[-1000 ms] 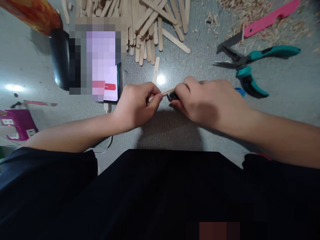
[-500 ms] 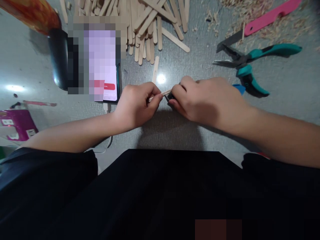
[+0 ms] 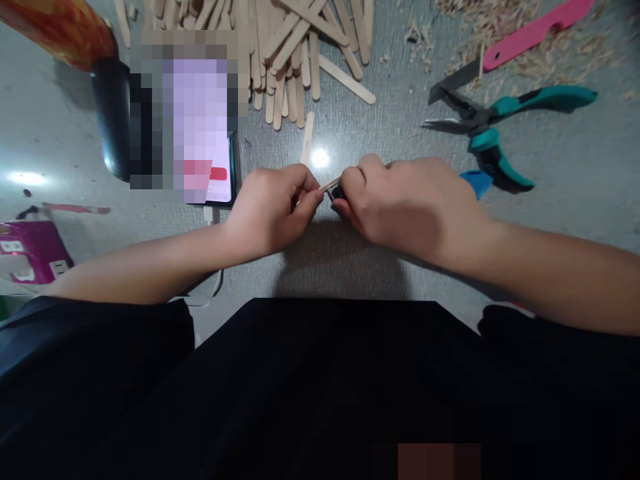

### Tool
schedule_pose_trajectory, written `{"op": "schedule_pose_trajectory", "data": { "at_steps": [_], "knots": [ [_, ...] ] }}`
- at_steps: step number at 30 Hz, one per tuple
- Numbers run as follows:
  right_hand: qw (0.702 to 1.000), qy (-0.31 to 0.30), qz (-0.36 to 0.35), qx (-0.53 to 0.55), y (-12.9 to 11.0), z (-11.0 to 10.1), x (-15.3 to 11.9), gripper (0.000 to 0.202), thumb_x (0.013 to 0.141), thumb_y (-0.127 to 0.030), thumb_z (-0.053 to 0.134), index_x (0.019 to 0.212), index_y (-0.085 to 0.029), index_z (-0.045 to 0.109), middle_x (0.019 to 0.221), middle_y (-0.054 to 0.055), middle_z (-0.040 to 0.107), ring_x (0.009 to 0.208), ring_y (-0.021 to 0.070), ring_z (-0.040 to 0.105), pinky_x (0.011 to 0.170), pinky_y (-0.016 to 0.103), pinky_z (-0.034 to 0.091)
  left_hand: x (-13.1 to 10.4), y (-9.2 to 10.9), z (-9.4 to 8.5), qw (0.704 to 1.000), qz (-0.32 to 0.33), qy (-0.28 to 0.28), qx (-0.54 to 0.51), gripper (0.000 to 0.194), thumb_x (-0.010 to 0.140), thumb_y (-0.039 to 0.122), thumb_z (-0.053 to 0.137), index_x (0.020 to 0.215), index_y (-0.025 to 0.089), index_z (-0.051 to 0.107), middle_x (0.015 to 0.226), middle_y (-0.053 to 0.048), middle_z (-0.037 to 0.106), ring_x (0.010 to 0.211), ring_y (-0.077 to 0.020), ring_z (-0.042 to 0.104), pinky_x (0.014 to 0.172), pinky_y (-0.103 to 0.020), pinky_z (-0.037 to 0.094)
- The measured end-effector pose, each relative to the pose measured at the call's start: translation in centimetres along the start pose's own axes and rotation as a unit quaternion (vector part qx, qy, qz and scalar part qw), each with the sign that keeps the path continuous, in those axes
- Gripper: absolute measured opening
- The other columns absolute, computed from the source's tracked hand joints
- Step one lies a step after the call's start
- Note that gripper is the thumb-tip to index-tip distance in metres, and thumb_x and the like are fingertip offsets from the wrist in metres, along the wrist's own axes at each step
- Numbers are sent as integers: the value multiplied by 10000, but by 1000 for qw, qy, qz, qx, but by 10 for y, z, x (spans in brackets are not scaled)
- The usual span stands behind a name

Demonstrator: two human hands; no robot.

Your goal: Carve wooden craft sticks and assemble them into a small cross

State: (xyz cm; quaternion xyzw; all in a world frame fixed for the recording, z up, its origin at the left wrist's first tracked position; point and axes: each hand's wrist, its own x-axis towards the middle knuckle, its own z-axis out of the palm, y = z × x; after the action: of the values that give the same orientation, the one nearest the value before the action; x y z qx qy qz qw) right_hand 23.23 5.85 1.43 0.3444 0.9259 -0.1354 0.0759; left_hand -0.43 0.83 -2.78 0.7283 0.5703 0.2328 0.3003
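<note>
A thin wooden craft stick (image 3: 330, 183) spans the small gap between my two hands. My left hand (image 3: 280, 203) pinches its left part between thumb and fingers. Wrapped around a tool with a black front part (image 3: 339, 192), my right hand (image 3: 400, 197) hides most of it, and its thumb and forefinger are close against the stick's right end. A blue piece (image 3: 477, 183) sticks out behind the right hand; whether it belongs to the same tool I cannot tell. Another craft stick (image 3: 308, 137) lies just beyond my left hand.
A pile of craft sticks (image 3: 285, 60) lies at the back. Teal-handled pliers (image 3: 483, 123), a pink-handled blade (image 3: 535, 40) and wood shavings (image 3: 480, 20) are at right. A plugged-in phone (image 3: 220, 190), partly blurred, a dark-and-orange object (image 3: 107, 113) and a purple power strip (image 3: 40, 250) are at left.
The whole view has shifted slightly. My right hand has tilted a little, and more of the blue piece shows behind it. Both grips look the same.
</note>
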Motion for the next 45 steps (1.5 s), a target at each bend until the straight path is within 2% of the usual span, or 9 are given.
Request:
{"op": "schedule_pose_trajectory", "data": {
  "at_steps": [7, 14, 28, 32, 36, 39, 42, 45],
  "knots": [
    [1000, -4, 5, -21, -4, 2, 2, 509, 1168, -414, 325, 1254, -120, 731, 1047, 220, 732, 686, 236, 570, 659, 378, 270, 1, 3, -2, 1000, -10, -19, 6, 190, 981, 293, 707, 815, 238, 632, 581, 26, 609, 577, -156, 564, 597, -326, 373],
    [995, -65, 15, -67, -11, -3, 5, 583, 1188, -407, 204, 1312, -91, 678, 1124, 239, 711, 703, 229, 584, 673, 367, 219, 1, 23, -11, 991, -93, -85, 52, 138, 1001, 285, 618, 871, 241, 624, 648, 12, 624, 679, -174, 617, 682, -327, 404],
    [993, -56, 54, -91, -24, 3, 4, 582, 1182, -384, 200, 1385, -92, 662, 1148, 243, 715, 787, 301, 706, 640, 367, 259, 1, 24, -13, 985, -122, -103, 61, 161, 1026, 327, 582, 920, 238, 664, 725, -27, 690, 751, -204, 671, 741, -348, 463],
    [989, -36, 56, -129, -28, 6, 3, 594, 1187, -362, 171, 1391, -74, 648, 1101, 232, 713, 786, 328, 741, 587, 376, 245, 3, 23, -13, 986, -124, -97, 63, 149, 1023, 314, 601, 914, 232, 660, 737, -34, 698, 773, -212, 685, 783, -357, 482],
    [992, -47, 62, -98, -26, 5, 4, 611, 1184, -390, 178, 1485, -74, 606, 1171, 249, 719, 819, 325, 722, 636, 379, 331, 3, 22, -13, 988, -118, -87, 58, 156, 1029, 317, 609, 898, 240, 641, 743, -29, 707, 764, -209, 684, 768, -357, 478],
    [993, -44, 77, -73, -22, 2, 3, 569, 1178, -442, 244, 1414, -78, 613, 1197, 241, 720, 825, 294, 704, 664, 373, 348, 1, 22, -12, 990, -107, -75, 46, 154, 1030, 318, 603, 894, 249, 628, 734, -13, 711, 748, -198, 671, 738, -344, 463],
    [992, -33, 100, -66, -20, 1, 3, 529, 1158, -499, 322, 1327, -94, 618, 1199, 236, 720, 807, 268, 688, 646, 362, 314, -1, 20, -9, 993, -95, -50, 42, 144, 1025, 326, 607, 902, 255, 629, 733, 0, 711, 734, -194, 662, 735, -340, 463],
    [992, -24, 94, -86, -19, 1, 5, 490, 1150, -487, 348, 1267, -104, 631, 1169, 221, 716, 800, 271, 696, 621, 365, 270, -2, 18, -6, 994, -89, -40, 40, 156, 1029, 344, 611, 904, 253, 629, 733, 1, 704, 715, -192, 654, 739, -347, 461]
  ]
}}
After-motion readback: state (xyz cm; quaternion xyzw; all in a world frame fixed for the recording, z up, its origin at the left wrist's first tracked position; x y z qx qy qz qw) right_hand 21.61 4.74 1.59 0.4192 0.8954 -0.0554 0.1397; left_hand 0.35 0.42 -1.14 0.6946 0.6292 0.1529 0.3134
